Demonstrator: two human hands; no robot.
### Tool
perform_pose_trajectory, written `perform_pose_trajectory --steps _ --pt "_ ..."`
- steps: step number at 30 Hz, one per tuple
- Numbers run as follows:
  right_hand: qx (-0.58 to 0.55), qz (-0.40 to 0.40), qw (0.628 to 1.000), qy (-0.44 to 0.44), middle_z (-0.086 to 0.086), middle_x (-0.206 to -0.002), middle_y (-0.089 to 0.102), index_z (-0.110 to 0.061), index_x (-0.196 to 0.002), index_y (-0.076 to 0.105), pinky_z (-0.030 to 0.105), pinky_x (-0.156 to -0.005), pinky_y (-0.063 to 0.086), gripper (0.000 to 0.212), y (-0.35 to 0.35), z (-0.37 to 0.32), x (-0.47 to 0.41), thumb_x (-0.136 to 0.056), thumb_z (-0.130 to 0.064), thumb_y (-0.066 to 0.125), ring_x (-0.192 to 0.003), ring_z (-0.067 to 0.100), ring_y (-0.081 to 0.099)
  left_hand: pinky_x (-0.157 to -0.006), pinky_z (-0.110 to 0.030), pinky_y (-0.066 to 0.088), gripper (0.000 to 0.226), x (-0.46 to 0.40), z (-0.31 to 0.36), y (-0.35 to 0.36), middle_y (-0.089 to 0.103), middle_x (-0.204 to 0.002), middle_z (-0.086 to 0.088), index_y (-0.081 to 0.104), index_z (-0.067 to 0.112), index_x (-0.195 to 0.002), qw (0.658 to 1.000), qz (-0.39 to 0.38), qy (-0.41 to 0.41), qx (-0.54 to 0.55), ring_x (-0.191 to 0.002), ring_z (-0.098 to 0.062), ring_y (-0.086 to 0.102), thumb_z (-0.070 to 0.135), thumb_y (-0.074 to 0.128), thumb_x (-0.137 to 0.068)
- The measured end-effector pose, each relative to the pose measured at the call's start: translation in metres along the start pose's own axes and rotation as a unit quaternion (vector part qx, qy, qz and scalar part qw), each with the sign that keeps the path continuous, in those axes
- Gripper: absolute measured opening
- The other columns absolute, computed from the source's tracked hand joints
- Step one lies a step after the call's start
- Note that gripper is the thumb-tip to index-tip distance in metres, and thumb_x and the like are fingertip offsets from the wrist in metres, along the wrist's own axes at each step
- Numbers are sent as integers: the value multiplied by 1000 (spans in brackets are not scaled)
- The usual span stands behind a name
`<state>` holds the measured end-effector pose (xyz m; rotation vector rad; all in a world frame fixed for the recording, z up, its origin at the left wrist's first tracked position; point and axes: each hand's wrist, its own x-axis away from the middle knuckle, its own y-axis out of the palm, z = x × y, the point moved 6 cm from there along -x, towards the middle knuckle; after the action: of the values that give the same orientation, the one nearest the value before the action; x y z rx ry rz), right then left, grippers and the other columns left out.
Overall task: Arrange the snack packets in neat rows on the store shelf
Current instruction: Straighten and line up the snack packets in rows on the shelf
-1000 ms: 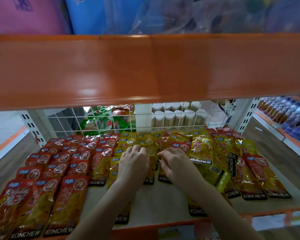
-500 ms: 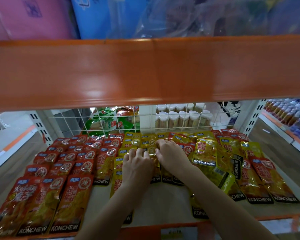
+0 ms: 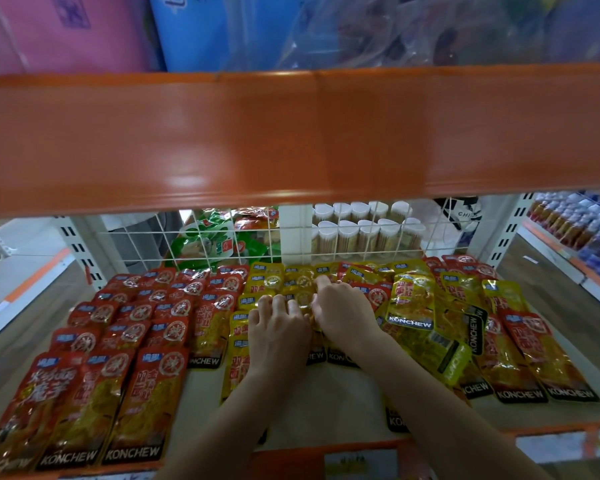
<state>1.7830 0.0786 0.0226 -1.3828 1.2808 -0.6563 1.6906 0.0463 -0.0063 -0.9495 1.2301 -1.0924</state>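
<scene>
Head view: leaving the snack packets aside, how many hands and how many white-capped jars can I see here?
Hands: 2, the left hand and the right hand, both on the yellow packets
White-capped jars: 10, in two rows of 5 behind the wire grid
Total: 12

Dim store aisle, lit softly from above. Broad orange shelf edge (image 3: 291,133) across the upper half, with a glossy highlight. Pink (image 3: 59,29) and blue (image 3: 222,29) packages stacked above it. White wire grid (image 3: 361,237) at the back, between slotted white uprights (image 3: 80,251). Behind the grid, green bags (image 3: 219,244) and white-capped jars (image 3: 364,230). Wood-look floor (image 3: 561,299) on both sides. Far right, a neighbouring shelf (image 3: 582,233) of blurred bottles. Orange price strip (image 3: 551,441) along the lower front.
</scene>
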Motion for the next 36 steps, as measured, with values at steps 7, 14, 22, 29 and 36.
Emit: perform_pose_trajectory --steps 7,14,22,29,36 --pt "-28 33 999 -9 3 -104 66 -11 -118 58 25 -76 51 26 -19 4 8 -97 -20 45 -91 17 61 -98 -36 34 39 -3 1 -9 47 -131 -4 49 16 -125 1000 5 13 8 -124 -24 36 35 30 -98" --pt "-11 94 995 33 -1 -105 64 -16 -114 62 33 -84 49 24 -38 38 45 -94 -23 50 -95 17 58 -90 -31 37 30 -4 19 -28 60 -111 1 58 18 -110 994 26 56 91 -106 -18 50 29 34 -97" --pt "84 120 989 36 -1 -99 64 -18 -95 70 38 -75 50 15 -18 55 66 -82 -23 68 -90 22 61 -88 -31 40 28 1 47 -13 63 -106 0 60 17 -113 986 37 66 146 -103 -18 54 23 39 -95" --pt "132 84 986 55 1 -111 61 -22 -105 66 40 -83 49 47 -10 56 71 -67 -50 73 -101 24 60 -85 -39 45 23 4 45 0 69 -100 -4 65 13 -107 988 48 57 132 -99 -25 58 17 55 -87" --pt "148 92 984 29 4 -119 60 -36 -105 66 42 -86 47 29 -5 57 72 -80 -46 55 -107 27 58 -88 -39 42 25 5 43 0 68 -104 -2 64 13 -111 987 46 65 142 -105 -24 54 18 52 -90"
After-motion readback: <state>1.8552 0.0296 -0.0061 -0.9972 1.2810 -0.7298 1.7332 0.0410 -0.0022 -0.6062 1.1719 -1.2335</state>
